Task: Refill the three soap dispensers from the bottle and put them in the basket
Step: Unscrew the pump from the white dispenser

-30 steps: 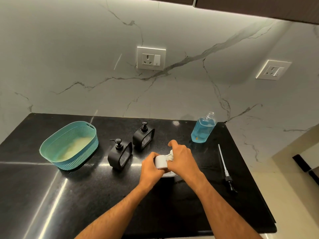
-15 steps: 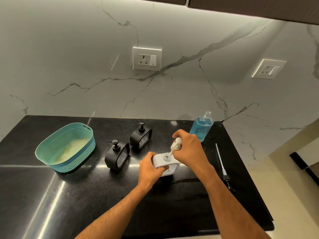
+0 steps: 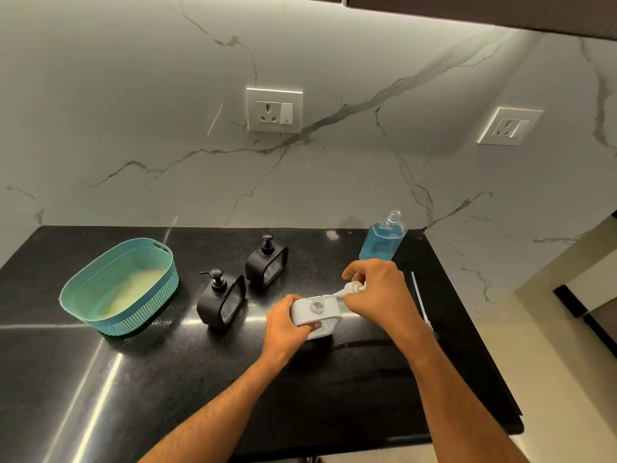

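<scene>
A white soap dispenser (image 3: 317, 314) stands on the black counter, gripped at its left side by my left hand (image 3: 287, 325). Its round neck is uncovered. My right hand (image 3: 380, 289) holds the white pump head (image 3: 354, 289), tilted off to the right of the neck. Two black dispensers stand to the left, one nearer (image 3: 222, 300) and one further back (image 3: 267, 260), both with pumps on. The clear bottle of blue soap (image 3: 382, 238) stands uncapped at the back right. The teal basket (image 3: 100, 289) sits at the left with no dispenser in it.
The bottle's black pump with its long tube (image 3: 420, 302) lies on the counter to the right, partly behind my right arm. The counter's right edge (image 3: 480, 345) drops to the floor. The marble wall behind carries two sockets.
My right hand has lifted the white pump out of the white dispenser and swung it to the right, leaving the neck uncovered. My left hand keeps its hold on the body.
</scene>
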